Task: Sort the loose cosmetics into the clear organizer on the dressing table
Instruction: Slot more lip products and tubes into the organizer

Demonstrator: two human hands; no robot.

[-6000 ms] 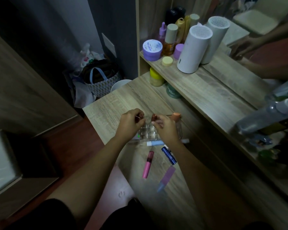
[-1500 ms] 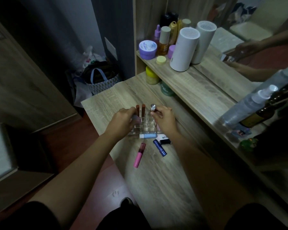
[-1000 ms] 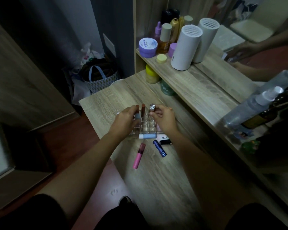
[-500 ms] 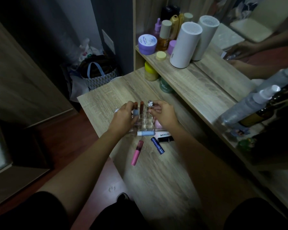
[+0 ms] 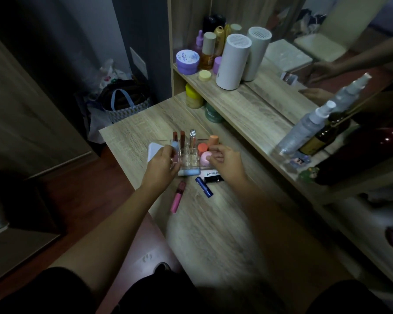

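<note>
1. The clear organizer [image 5: 188, 152] stands on the desk [image 5: 213, 234] toward its far edge, just below the raised shelf [image 5: 254, 105].
2. Already sorted: two brown-red lipsticks [image 5: 178, 137] and a silver-capped tube [image 5: 192, 140] stand upright in its far slots, and orange-capped items [image 5: 208, 143] and a pink round one [image 5: 205, 157] sit in its right part.
3. The left hand [image 5: 162, 165] is closed around a pale blue-capped tube [image 5: 174, 147] at the organizer's left slots; whether it is fully seated I cannot tell.
4. The right hand [image 5: 227, 160] rests against the organizer's right side, fingers curled at the pink item; whether it grips anything is unclear.
5. Still loose along the organizer's near side: a light blue tube [image 5: 189, 172], a white-and-black tube [image 5: 213, 176], a dark blue tube [image 5: 204, 186] and a pink tube [image 5: 178, 197].
6. Judged from this, roughly half or more is sorted, with four pieces left.
</note>
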